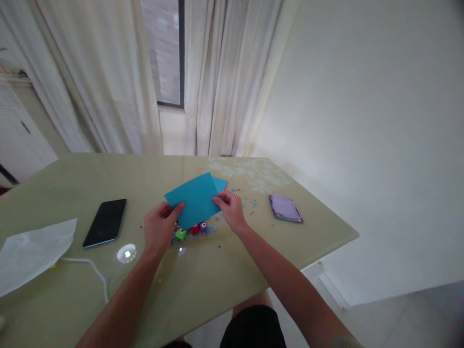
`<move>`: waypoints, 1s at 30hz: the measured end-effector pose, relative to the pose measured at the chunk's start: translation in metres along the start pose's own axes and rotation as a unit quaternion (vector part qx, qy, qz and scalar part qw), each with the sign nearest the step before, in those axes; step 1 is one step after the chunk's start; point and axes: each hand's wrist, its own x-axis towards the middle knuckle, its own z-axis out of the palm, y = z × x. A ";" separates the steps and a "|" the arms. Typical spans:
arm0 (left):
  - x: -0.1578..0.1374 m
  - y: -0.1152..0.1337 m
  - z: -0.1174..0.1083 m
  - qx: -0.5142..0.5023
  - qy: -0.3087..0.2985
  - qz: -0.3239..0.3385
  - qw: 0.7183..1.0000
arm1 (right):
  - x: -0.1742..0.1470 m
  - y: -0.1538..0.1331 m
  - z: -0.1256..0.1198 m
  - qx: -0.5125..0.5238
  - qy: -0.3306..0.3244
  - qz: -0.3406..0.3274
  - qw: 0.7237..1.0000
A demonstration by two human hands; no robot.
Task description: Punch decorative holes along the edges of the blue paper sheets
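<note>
A sheet of blue paper (197, 200) is held up over the table, slightly tilted. My left hand (162, 224) pinches its left edge, thumb in front. On the opposite edge, my right hand (231, 208) grips it between thumb and fingers. Another blue sheet (220, 183) shows partly behind the held one. Below the paper sit small punches or toy-like pieces, one green (181, 235), one red (195, 229) and one purple (203, 226), partly hidden. Tiny paper bits (253, 204) are scattered around them.
A stack of square paper pieces with decorated edges (285, 209) lies to the right. At left are a black tablet (106, 222), a white sheet (36, 249), a white cable (85, 261) and a round clear object (126, 253) on the table (203, 290).
</note>
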 end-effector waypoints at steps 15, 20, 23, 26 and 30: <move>0.000 -0.004 -0.005 0.018 0.082 -0.056 0.995 | -0.013 0.028 -0.012 -0.279 -0.343 -0.148 0.884; -0.003 -0.009 -0.001 0.031 0.059 -0.066 0.996 | -0.017 0.034 -0.018 -0.187 -0.294 -0.080 0.934; -0.004 -0.010 0.002 0.003 0.048 -0.074 0.996 | -0.015 0.035 -0.017 -0.037 -0.222 0.026 0.974; -0.009 -0.011 0.003 -0.013 0.030 -0.095 0.995 | -0.015 0.034 -0.012 0.127 -0.179 0.105 0.970; -0.020 -0.010 0.007 0.042 -0.009 -0.088 0.995 | -0.017 0.029 -0.008 0.245 -0.141 0.160 0.946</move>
